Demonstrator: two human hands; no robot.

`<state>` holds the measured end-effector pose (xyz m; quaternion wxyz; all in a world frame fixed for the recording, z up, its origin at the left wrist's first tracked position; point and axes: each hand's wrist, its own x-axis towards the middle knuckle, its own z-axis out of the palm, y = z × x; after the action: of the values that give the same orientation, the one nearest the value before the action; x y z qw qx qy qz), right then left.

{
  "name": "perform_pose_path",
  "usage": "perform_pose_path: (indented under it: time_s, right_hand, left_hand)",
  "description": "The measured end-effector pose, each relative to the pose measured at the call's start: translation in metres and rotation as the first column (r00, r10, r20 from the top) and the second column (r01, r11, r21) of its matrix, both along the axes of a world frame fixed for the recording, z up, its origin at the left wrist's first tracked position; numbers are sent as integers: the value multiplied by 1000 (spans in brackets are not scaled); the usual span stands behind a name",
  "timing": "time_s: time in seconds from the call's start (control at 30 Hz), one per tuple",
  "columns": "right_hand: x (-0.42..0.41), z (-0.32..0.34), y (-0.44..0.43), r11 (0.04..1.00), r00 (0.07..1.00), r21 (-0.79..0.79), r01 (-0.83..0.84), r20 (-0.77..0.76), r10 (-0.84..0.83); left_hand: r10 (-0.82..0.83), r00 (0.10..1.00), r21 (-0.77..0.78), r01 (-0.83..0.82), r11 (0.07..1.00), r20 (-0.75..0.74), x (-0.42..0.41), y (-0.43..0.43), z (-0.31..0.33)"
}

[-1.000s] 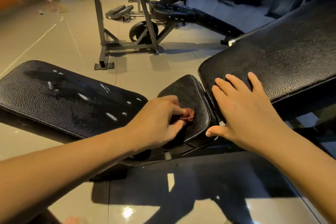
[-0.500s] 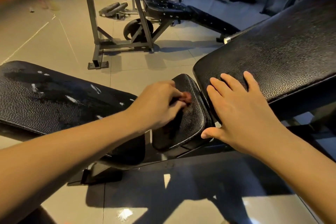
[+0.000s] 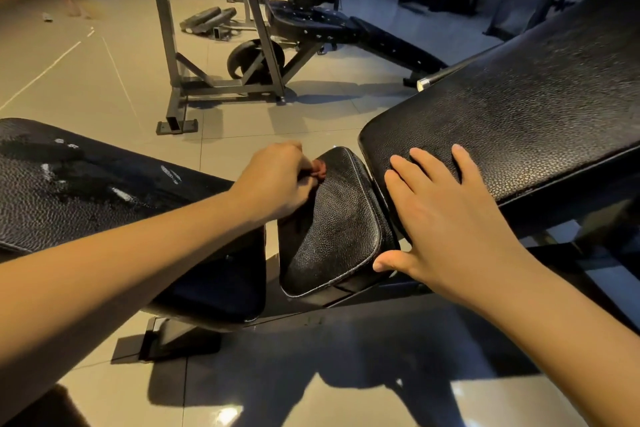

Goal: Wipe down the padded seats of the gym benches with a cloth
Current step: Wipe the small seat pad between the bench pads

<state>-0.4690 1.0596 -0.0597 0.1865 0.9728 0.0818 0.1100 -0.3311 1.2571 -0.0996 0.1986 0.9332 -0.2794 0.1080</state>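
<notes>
**Cloth bunched at the far edge of the small seat pad**

Left hand [image 3: 277,180]: clenched round a small reddish cloth [image 3: 320,168]. Only a crumpled tuft shows past the knuckles. The cloth sits on the far left edge of the seat pad [image 3: 332,229], touching the upholstery.

Seat pad: black vinyl with a pebbled leather grain. Wedge shape, rounded corners, piped seam along the rim, tilted, dull sheen on the crown.

Right hand [image 3: 446,215]: released and flat, fingers straight and spread on the lower end of the back pad [image 3: 519,114]. The thumb stretches toward the seat pad's near right corner.

Back pad: long and broad, same coarse black grain, thick rounded edge, rising away to the right.

The left forearm crosses a second long pad [image 3: 86,184]. It lies flatter, has the same grain, and carries pale scuffed flecks and a darker smeared patch.

Floor [image 3: 104,80]: glossy pale tiles, thin grout lines, hard reflections toward the bottom.

Beyond stands another bench [image 3: 311,22], its black padding dotted with pale specks, on a grey square-tube steel frame [image 3: 173,55]. A round black weight plate [image 3: 256,57] stands on edge behind its braces. A bright metal tube end [image 3: 424,83] shows just beside the back pad's far edge.
</notes>
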Motion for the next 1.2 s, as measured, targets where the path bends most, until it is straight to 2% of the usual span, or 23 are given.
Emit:
perform_pose_path:
  time_s: [0.13,0.2,0.3,0.33,0.43,0.5,0.57,0.63,0.67,0.73,0.83,0.9,0.97,1.07,1.13,1.2]
  right_hand:
    - [1,0,0,1000,1000,11,-7,10,7]
    - [1,0,0,1000,1000,1,0,10,0]
    - [-1,2,2,1000,1000,-13,11,-4,-11]
    - [-1,2,2,1000,1000,-11,14,-7,-14]
    - [0,1,1,1000,1000,7,12,-8,-12]
    - [1,0,1,1000,1000,5,10,-9,-10]
    - [1,-1,1,1000,1000,5,2,-2,-2]
    - [0,0,1,1000,1000,2,0,0,0]
    - [0,0,1,1000,1000,-1,2,-1,-2]
    - [0,0,1,1000,1000,0,1,-4,-1]
    - [0,-1,0,1000,1000,9,0,-8,1]
    - [1,-2,0,1000,1000,8,-2,-10,2]
    - [1,-1,1,1000,1000,0,-2,-7,2]
    - [0,0,2,1000,1000,-13,1,-9,-1]
    - [-1,0,1,1000,1000,-10,-1,-13,1]
    - [-1,0,1,1000,1000,0,0,-17,0]
  left_hand:
    - [-298,954,-60,299,952,36,-39,-1,12]
    - [-226,973,-80,228,970,34,-26,-4,7]
    - [47,999,-32,-47,998,1,8,-4,0]
    - [45,999,-19,-45,999,-6,11,-3,1]
    - [-190,981,-75,187,979,-29,-7,-2,10]
    - [-255,967,-118,252,960,-9,-17,-5,13]
    - [-120,993,-119,120,986,9,-2,-9,6]
    - [63,997,-115,-67,991,-42,19,-10,0]
    - [97,994,-119,-104,988,-58,25,-9,-2]
    - [42,997,-106,-49,993,-68,25,-7,2]
    - [-229,968,-155,212,965,-99,-1,-3,14]
    - [-309,949,-172,295,940,-61,-12,-5,15]
    - [-204,979,-168,199,965,-10,-2,-10,10]
    - [73,995,-142,-82,987,-72,27,-15,7]
    - [52,994,-113,-63,992,-96,29,-13,8]
    - [-119,988,-152,104,983,-99,8,-9,12]
